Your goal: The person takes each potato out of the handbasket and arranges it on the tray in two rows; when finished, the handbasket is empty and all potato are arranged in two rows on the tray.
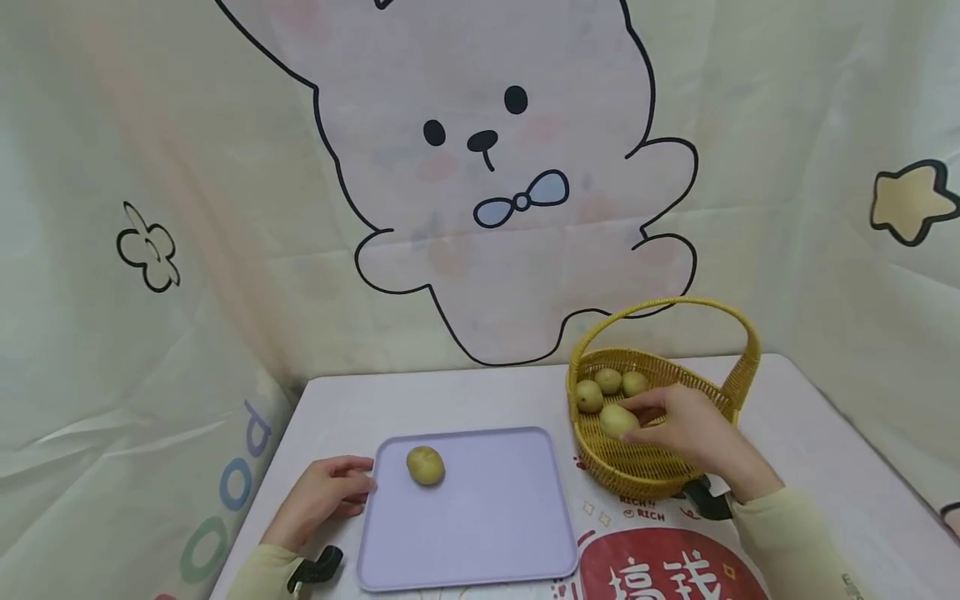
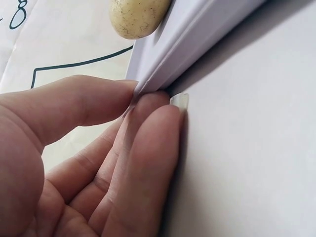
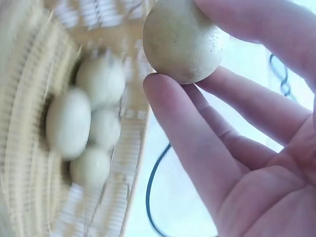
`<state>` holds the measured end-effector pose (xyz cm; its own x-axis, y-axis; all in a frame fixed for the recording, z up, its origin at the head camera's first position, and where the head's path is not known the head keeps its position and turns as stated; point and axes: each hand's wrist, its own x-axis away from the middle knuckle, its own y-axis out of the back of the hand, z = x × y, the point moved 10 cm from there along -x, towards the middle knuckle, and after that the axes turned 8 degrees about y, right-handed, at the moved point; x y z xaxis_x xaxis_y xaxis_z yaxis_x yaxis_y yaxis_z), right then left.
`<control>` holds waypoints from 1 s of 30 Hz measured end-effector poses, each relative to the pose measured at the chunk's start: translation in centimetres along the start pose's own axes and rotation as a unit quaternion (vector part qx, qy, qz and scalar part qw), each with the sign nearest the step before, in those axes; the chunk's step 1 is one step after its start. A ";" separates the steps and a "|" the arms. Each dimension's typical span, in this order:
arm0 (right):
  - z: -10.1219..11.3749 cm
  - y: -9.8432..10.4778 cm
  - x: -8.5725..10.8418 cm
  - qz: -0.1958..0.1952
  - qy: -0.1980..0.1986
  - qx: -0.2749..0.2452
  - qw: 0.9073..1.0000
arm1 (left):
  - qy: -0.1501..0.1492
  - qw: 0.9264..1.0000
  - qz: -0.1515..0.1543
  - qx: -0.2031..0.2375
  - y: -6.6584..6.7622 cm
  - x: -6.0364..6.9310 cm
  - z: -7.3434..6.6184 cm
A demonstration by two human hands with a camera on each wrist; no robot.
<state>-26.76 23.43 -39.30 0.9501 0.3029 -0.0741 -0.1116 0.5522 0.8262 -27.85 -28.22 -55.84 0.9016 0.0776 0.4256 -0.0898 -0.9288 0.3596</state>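
My right hand (image 1: 690, 425) pinches a small potato (image 1: 618, 421) between thumb and fingers, over the yellow wicker basket (image 1: 637, 486). The right wrist view shows this held potato (image 3: 180, 42) up close, with several more potatoes (image 3: 68, 123) lying together in the basket, slightly blurred. At the left edge of the lilac tray (image 1: 480, 533), my left hand (image 1: 326, 492) pinches the rim, thumb (image 2: 94, 101) on top and fingertips underneath. One potato (image 1: 425, 465) rests on the tray near its upper left corner.
The basket's tall arched handle (image 1: 675, 302) rises above its rim. A white cloth with a red printed patch (image 1: 667, 567) covers the table. Behind hangs a pale curtain (image 1: 487, 275) with a cartoon animal. Black straps (image 1: 318, 567) sit at both wrists.
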 end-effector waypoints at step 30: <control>8.7 -17.8 -7.9 0.041 0.055 -0.152 0.986 | -0.004 0.999 0.023 0.026 0.0 0.5 -0.3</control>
<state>-29.78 4.43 -48.58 0.8982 0.4306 -0.0879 -0.2857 0.7241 0.6278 -27.51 -28.02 -55.36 0.9005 0.0310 0.4338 -0.1101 -0.9487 0.2963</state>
